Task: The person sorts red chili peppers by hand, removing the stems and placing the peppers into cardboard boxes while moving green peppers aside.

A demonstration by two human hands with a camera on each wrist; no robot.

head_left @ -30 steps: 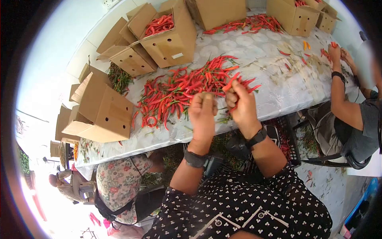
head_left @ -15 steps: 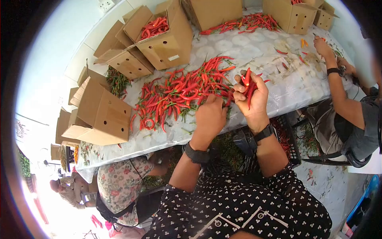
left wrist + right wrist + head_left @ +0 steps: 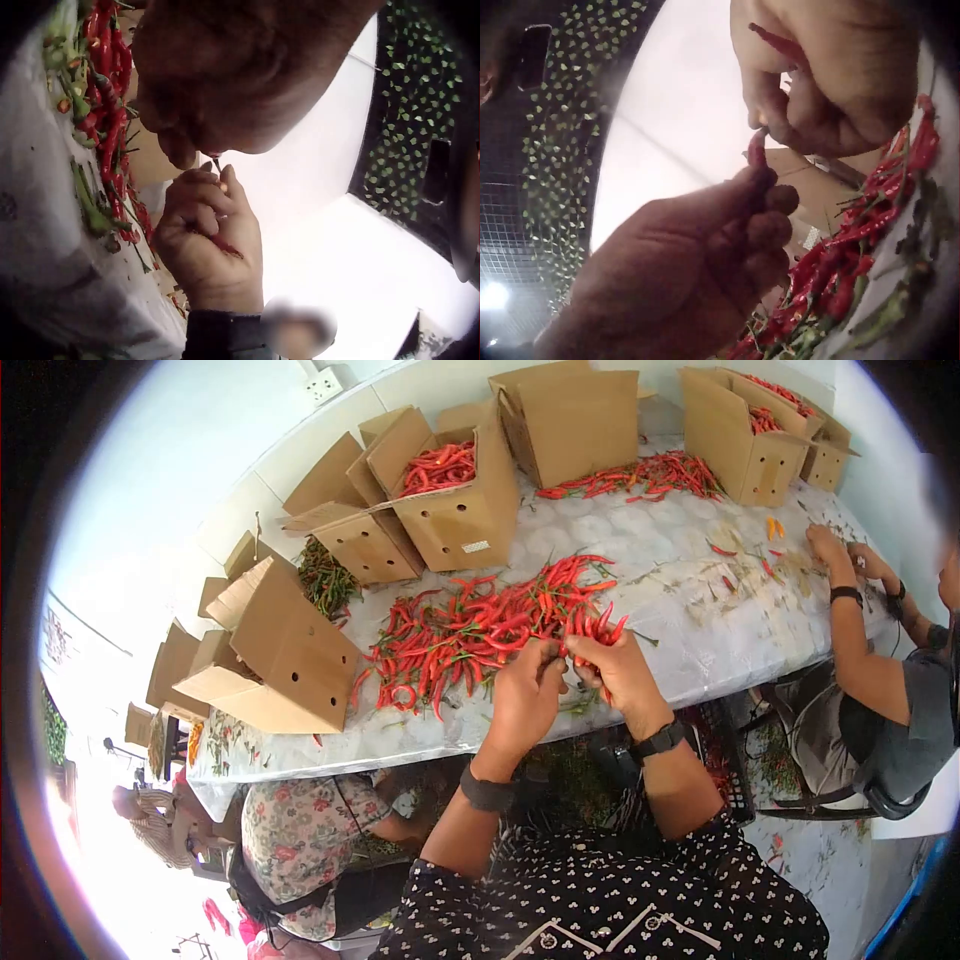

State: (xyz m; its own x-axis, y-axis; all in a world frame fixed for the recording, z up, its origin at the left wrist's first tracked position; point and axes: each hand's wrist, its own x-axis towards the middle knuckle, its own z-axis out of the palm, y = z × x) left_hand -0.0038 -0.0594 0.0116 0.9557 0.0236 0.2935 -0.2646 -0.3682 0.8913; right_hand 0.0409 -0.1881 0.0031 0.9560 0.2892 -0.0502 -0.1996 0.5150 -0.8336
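Both hands meet over the near right edge of a heap of red chillies [image 3: 470,625] with green stems, spread on the table. My left hand [image 3: 527,695] pinches one red chilli [image 3: 757,152] by its body, stem end turned toward the other hand. The right hand [image 3: 622,665] nips at that dark, thin stem between thumb and finger. Several more red chillies [image 3: 605,628] are gripped in the right palm, their tips sticking out past the fingers. In the right wrist view, one held chilli [image 3: 778,43] shows against the right palm.
Cardboard boxes [image 3: 300,655] stand along the left and back; one open box [image 3: 460,525] holds red chillies. Another chilli pile [image 3: 650,475] lies at the back. A person [image 3: 865,650] works at the right end of the table [image 3: 690,650]. Someone in floral cloth [image 3: 300,820] is at the left.
My left hand reached down to the heap and has come up with a chilli to meet the right hand. The right hand has turned from palm-up toward the left. The head view has tilted upward.
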